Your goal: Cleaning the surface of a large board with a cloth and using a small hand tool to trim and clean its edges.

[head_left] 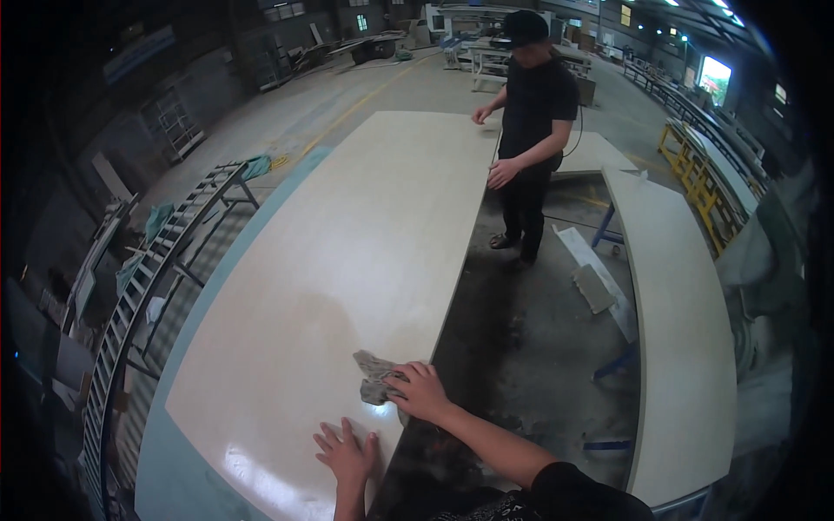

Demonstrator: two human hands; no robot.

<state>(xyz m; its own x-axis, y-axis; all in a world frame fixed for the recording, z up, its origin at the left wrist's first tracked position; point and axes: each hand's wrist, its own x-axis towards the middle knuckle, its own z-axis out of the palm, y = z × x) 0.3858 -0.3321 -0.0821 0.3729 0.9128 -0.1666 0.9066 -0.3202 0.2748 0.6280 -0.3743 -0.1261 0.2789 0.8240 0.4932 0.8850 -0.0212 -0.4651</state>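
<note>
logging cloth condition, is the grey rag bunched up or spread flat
Bunched up: the grey rag shows creases and an uneven outline, partly under the right hand.

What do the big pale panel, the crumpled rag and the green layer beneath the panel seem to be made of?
Panel: perhaps stone or coated board; smooth and glossy, mirroring bright light.
Rag: probably cloth; matte, with soft folds.
Green layer: maybe fabric or painted board; its dull, even surface leaves that open.
</note>
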